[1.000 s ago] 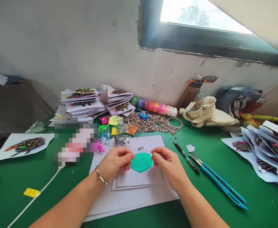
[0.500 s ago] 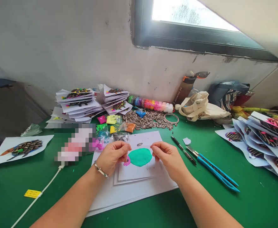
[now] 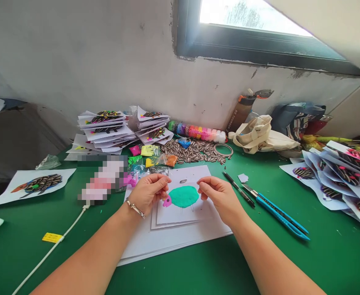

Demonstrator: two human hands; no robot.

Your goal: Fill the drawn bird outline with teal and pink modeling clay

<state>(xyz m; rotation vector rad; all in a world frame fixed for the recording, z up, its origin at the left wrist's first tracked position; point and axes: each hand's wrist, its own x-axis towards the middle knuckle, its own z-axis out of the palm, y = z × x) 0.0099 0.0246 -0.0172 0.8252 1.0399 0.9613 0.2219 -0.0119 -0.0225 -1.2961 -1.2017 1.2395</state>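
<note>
A white paper sheet (image 3: 167, 217) lies between my hands on larger sheets (image 3: 146, 241). On it are a flattened green clay oval (image 3: 184, 196), a small pink clay head (image 3: 166, 201) with a dark dot at its left end, and pencil lines below. A single striped sunflower seed (image 3: 183, 181) rests above the oval. My left hand (image 3: 152, 189), with a bracelet at the wrist, is pinched beside the pink head. My right hand (image 3: 218, 193) is pinched by the oval's right end. Whatever either fingertips hold is too small to make out.
Loose sunflower seeds (image 3: 195, 151) and bagged coloured clay (image 3: 150, 150) lie behind the sheet. Stacks of seed pictures (image 3: 106, 133) stand at back left and right. A pen (image 3: 238, 188) and blue-handled tweezers (image 3: 281, 216) lie rightward; a white cable (image 3: 66, 233) crosses the left.
The view has shifted slightly, so the table things appear a little further right and higher. Both hands keep their pinched pose over the sheet.
</note>
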